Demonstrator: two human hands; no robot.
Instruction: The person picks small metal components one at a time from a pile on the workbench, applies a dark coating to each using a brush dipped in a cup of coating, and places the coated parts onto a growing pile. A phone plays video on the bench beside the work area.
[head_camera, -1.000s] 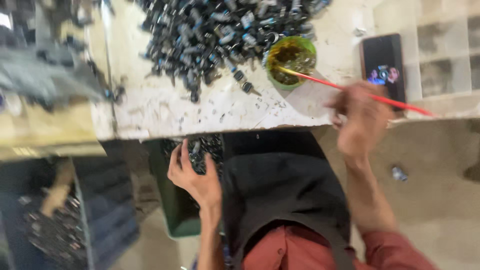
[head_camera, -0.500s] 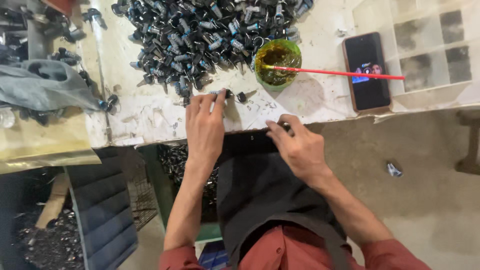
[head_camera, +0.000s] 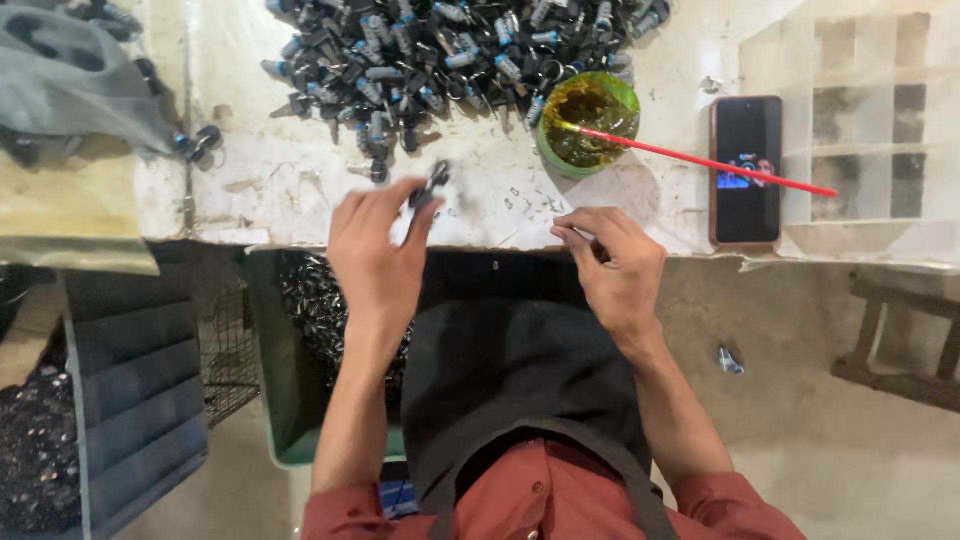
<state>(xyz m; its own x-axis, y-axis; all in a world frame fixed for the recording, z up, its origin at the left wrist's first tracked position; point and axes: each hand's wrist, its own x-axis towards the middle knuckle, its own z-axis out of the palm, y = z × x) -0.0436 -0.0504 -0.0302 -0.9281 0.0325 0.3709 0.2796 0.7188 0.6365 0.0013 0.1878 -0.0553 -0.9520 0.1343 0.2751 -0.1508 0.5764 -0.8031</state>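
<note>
My left hand holds a small dark metal part between its fingertips, just above the worn white table. My right hand rests at the table's front edge with its fingers pinched together; whether something tiny sits between them cannot be made out. Some tiny pieces lie scattered on the table between both hands. A large heap of dark and silvery parts covers the far side of the table.
A green bowl of yellowish liquid with a red stick across it stands right of the heap. A black phone lies further right. A green bin with parts and a dark crate sit below the table.
My left hand has picked up a dark part from the table and lifted it. My right hand came from the red stick to the table's edge and its fingers closed.
</note>
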